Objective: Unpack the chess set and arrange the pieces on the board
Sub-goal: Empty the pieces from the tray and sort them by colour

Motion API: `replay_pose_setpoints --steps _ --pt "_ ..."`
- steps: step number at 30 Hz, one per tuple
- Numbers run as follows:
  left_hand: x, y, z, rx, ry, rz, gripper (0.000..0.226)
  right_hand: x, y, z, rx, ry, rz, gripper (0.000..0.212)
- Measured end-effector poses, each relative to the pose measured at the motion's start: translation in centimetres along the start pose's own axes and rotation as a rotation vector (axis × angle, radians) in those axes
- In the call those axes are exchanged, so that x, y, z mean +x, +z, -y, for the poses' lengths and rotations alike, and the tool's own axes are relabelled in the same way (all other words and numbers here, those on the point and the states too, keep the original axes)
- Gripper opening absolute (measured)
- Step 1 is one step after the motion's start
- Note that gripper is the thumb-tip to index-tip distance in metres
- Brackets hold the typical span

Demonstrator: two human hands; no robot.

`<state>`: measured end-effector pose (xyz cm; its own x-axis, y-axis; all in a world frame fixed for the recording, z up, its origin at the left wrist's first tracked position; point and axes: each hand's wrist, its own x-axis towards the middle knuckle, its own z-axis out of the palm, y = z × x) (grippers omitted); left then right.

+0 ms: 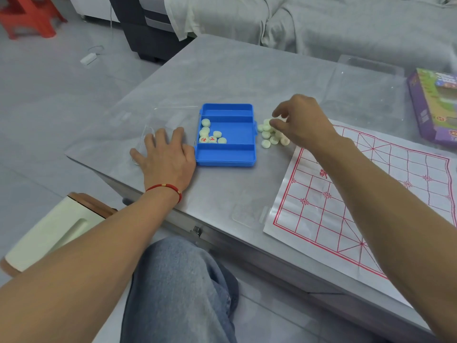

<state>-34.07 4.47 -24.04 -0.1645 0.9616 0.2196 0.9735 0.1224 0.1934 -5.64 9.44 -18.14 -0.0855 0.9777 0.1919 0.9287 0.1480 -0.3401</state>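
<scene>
Red plastic of a stool [29, 16] shows at the far left on the pale grey tiled floor [49, 100], and near left I see a cream bin with a brown rim [49, 233]. My left hand [163, 154], a red string bracelet [168, 189] at its wrist, lies flat with fingers spread and straight on the clear plastic lid [148, 129], which is hinged open to the left of the blue plastic case [226, 134]. The case sits on the grey marbled table [222, 75]; its middle compartment holds a few pale round chess pieces [210, 134] bunched at its left end. Two of them show red Chinese characters, one reading 仕; the other I cannot read. Just right of the case a loose pile of pale round pieces [270, 137] lies on the table. My right hand [301, 120] hovers over that pile, thumb and forefinger pinching one piece at its far edge. Right of that lies the white paper board with a red grid [371, 194], creased, its printed characters hidden by my forearm. At the far right sit a clear plastic box [366, 90] and a purple printed carton [435, 105], lettering too blurred to read. Grey cloth covers the sofa [321, 21] beyond.
</scene>
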Motion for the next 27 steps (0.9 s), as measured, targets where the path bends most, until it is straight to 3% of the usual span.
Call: replay_pose_setpoints --steps 3,7,10,13,20,24,27 --pt "0.0 0.1 0.0 0.002 -0.002 0.002 0.043 0.0 0.4 2.8 0.085 -0.145 -0.012 0.019" --pt "0.1 0.0 0.0 0.000 -0.003 -0.001 0.043 0.7 2.6 7.3 0.085 -0.361 0.197 0.021" --pt "0.1 0.0 0.0 -0.002 -0.008 -0.006 0.045 1.8 4.0 9.0 0.034 -0.351 0.292 0.029" --pt "0.1 0.1 0.1 0.006 -0.002 -0.002 0.047 2.5 4.2 9.3 0.010 -0.326 0.324 0.023" --pt "0.1 0.1 0.0 0.005 0.000 0.005 0.044 2.1 4.6 8.1 -0.085 -0.275 0.240 0.026" --pt "0.1 0.1 0.1 0.001 0.001 0.007 0.044 1.7 4.3 8.0 0.037 -0.238 0.193 0.029" --pt "0.1 0.1 0.1 0.001 0.001 0.010 0.043 1.1 2.0 6.6 0.199 -0.151 -0.006 0.033"
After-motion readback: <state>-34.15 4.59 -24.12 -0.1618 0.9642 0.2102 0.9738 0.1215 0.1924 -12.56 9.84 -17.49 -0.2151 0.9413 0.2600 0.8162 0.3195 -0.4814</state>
